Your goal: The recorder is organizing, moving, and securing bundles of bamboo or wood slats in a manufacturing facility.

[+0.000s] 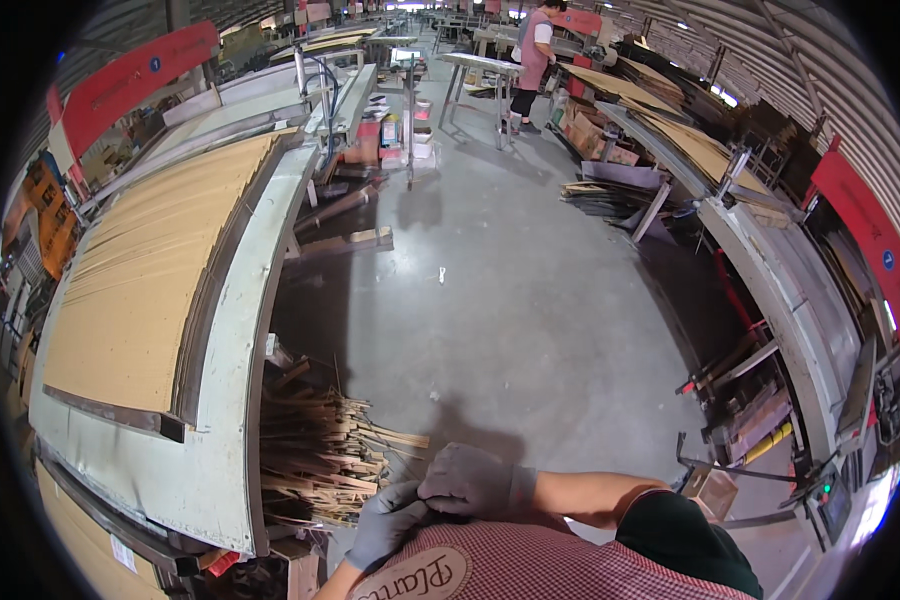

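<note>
In front of my checked apron (510,560), my two hands meet in grey work gloves. My right hand (475,478) is closed, its fingers curled against the fingers of the other glove. My left hand (385,522) is bent inward and looks closed too. Whatever lies between the fingers, if anything, is hidden. A pile of thin wood strips (315,450) lies just beyond my left hand, under the edge of a pale metal worktable (232,400). On that table rests a stack of tan veneer sheets (150,270) with dark edges.
Grey floor (500,280) runs ahead between two rows of benches. On the right stands another machine table (770,255) with a red overhead beam (865,250). A co-worker (535,65) stands far up the aisle beside a small table (482,62). Boxes (585,130) sit under the right bench.
</note>
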Action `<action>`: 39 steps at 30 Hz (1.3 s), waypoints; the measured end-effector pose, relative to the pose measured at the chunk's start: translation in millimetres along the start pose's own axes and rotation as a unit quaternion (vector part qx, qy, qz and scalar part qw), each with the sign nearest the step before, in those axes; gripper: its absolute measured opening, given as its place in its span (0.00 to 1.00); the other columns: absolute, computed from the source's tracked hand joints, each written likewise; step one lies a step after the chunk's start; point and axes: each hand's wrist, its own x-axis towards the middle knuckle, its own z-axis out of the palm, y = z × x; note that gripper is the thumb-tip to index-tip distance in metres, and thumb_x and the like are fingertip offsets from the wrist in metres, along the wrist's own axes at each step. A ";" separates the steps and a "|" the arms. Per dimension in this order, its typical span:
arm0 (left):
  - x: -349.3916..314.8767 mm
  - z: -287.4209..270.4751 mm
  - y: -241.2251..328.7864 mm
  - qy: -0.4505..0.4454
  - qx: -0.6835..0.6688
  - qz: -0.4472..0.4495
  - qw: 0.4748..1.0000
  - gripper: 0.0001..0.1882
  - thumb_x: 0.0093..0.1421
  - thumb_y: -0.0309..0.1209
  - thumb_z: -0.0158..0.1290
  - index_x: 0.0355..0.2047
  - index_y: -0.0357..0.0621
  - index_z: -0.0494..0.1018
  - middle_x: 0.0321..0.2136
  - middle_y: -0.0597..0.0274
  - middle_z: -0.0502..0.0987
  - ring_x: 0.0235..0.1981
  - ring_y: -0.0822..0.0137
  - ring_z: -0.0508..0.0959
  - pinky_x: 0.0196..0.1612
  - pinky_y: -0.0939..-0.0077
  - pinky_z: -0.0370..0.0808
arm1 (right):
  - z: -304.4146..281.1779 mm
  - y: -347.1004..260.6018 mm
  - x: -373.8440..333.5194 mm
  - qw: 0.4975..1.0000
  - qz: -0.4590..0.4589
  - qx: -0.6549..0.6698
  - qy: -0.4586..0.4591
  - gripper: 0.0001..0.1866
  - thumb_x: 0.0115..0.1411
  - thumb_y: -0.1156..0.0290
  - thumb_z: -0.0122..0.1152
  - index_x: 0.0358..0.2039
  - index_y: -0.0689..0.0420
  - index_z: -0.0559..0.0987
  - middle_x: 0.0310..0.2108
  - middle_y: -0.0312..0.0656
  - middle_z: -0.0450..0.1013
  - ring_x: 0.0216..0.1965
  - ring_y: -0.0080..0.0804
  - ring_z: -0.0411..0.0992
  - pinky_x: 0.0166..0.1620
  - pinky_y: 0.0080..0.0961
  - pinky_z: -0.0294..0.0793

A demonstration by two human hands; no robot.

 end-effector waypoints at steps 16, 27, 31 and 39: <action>-17.8 19.0 2.3 -0.030 0.046 0.039 0.998 0.17 0.58 0.19 0.44 0.48 0.33 0.69 0.38 0.60 0.76 0.38 0.70 0.75 0.41 0.79 0.71 | 17.5 -6.7 -13.4 0.995 -0.006 -0.097 0.009 0.08 0.54 0.65 0.55 0.26 0.56 0.77 0.25 0.42 0.73 0.29 0.39 0.71 0.34 0.33 0.69; 1.7 3.3 -19.3 0.019 0.045 0.017 0.999 0.10 0.58 0.22 0.48 0.40 0.36 0.72 0.29 0.65 0.75 0.28 0.74 0.73 0.31 0.82 0.69 | 24.6 -1.4 -11.7 0.992 -0.035 -0.038 0.114 0.08 0.51 0.65 0.54 0.20 0.53 0.70 0.21 0.40 0.69 0.27 0.42 0.67 0.34 0.36 0.65; -4.6 8.3 -10.3 0.001 0.084 0.011 0.996 0.11 0.59 0.22 0.47 0.41 0.36 0.72 0.30 0.65 0.75 0.29 0.75 0.72 0.32 0.83 0.69 | 27.9 2.1 -16.1 0.994 -0.034 -0.026 0.100 0.07 0.51 0.66 0.54 0.21 0.53 0.69 0.21 0.41 0.68 0.27 0.42 0.67 0.35 0.36 0.64; -7.2 3.1 -6.3 0.007 0.151 -0.001 0.988 0.09 0.59 0.22 0.47 0.40 0.41 0.72 0.28 0.69 0.73 0.27 0.77 0.70 0.29 0.83 0.67 | 31.1 -6.5 -13.9 0.997 0.026 -0.034 0.056 0.05 0.49 0.67 0.55 0.23 0.54 0.71 0.22 0.40 0.69 0.27 0.42 0.68 0.37 0.36 0.64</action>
